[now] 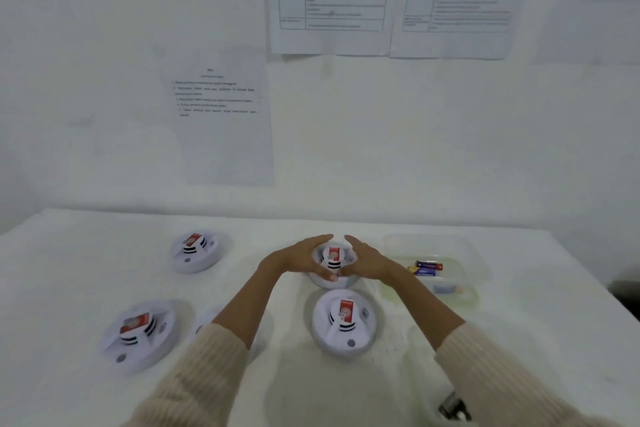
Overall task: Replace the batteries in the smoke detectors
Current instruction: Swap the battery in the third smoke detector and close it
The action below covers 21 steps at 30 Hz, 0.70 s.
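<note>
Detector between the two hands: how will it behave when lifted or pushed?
Probably rigid and light: the smoke detector looks like a hollow moulded plastic shell, cupped by the left hand and right hand. Its base is wide and low, so tipping or rolling on the table seems unlikely.

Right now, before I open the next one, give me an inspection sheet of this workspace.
Surface: white table.
Job's things: held smoke detector; near detector; far-left detector; near-left detector; apparently a fifth detector, mostly hidden by the left forearm; batteries in a clear container.
Clutter: unidentifiable metallic object at the near right.
Hands: left hand and right hand cup the held smoke detector.
Cables: nothing seen.
Surroundings: printed sheets on the white wall.
</note>
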Each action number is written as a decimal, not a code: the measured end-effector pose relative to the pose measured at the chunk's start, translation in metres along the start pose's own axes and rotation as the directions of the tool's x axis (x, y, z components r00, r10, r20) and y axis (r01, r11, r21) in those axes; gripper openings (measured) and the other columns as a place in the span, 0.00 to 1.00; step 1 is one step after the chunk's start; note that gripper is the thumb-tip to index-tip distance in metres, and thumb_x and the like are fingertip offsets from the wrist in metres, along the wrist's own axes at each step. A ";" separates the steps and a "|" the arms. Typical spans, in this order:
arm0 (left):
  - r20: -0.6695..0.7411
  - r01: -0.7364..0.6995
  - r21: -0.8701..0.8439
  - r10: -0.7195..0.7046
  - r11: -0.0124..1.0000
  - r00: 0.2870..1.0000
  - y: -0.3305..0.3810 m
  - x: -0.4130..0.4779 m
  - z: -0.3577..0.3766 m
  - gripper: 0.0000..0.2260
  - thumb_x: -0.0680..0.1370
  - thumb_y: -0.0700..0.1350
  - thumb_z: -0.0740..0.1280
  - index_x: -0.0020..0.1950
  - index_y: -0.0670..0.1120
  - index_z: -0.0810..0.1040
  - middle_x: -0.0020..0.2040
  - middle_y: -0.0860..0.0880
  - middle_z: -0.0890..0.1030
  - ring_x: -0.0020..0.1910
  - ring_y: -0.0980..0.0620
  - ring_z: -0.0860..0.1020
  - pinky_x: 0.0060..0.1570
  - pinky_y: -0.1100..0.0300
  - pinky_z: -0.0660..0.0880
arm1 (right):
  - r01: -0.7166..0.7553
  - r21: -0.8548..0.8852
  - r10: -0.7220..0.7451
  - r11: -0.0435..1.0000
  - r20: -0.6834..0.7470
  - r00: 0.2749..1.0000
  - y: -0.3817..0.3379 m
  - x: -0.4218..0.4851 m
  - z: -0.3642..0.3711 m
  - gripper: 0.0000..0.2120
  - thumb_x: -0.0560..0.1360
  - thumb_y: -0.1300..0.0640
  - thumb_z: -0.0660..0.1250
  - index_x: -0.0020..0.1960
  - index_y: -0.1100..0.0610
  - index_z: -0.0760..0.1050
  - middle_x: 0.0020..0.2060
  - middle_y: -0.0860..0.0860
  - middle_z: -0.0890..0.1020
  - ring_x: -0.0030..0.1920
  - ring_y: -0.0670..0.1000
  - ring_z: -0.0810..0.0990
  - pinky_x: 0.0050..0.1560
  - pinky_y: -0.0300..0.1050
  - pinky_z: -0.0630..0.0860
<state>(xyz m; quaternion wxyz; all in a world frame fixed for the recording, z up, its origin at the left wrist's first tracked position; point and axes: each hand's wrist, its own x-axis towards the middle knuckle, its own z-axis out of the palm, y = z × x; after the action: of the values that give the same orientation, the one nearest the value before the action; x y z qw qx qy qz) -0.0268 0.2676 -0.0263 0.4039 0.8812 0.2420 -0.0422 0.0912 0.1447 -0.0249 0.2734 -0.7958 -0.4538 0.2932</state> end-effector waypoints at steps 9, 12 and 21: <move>-0.140 -0.111 0.201 0.141 0.973 0.980 0.001 -0.006 0.016 0.49 0.57 0.61 0.71 0.74 0.43 0.61 0.71 0.45 0.67 0.70 0.48 0.65 0.68 0.59 0.58 | -0.025 0.063 0.028 0.998 -0.033 0.999 0.006 0.001 0.009 0.39 0.71 0.58 0.72 0.75 0.60 0.53 0.72 0.56 0.63 0.71 0.55 0.63 0.67 0.43 0.62; -0.219 -0.141 0.165 0.176 0.976 0.960 -0.003 -0.003 0.024 0.51 0.53 0.67 0.69 0.70 0.43 0.67 0.65 0.46 0.73 0.65 0.48 0.71 0.62 0.63 0.63 | -0.033 0.105 0.036 0.994 -0.033 0.999 0.005 -0.001 0.009 0.39 0.71 0.59 0.71 0.75 0.60 0.53 0.73 0.55 0.62 0.72 0.55 0.62 0.68 0.44 0.61; -0.364 -0.184 -0.497 -0.011 0.848 0.931 0.012 -0.017 0.021 0.34 0.72 0.53 0.71 0.74 0.53 0.60 0.66 0.45 0.73 0.61 0.48 0.74 0.57 0.57 0.74 | 0.172 0.574 -0.003 0.801 -0.283 0.959 -0.018 -0.025 -0.002 0.26 0.77 0.51 0.62 0.73 0.52 0.59 0.66 0.50 0.69 0.67 0.51 0.69 0.66 0.47 0.68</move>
<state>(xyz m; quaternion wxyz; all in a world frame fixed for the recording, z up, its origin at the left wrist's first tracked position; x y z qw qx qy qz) -0.0340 0.2392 -0.0274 0.5797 0.7409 0.2723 0.2025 0.0721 0.1305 -0.0058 0.5804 -0.6806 -0.3347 0.2966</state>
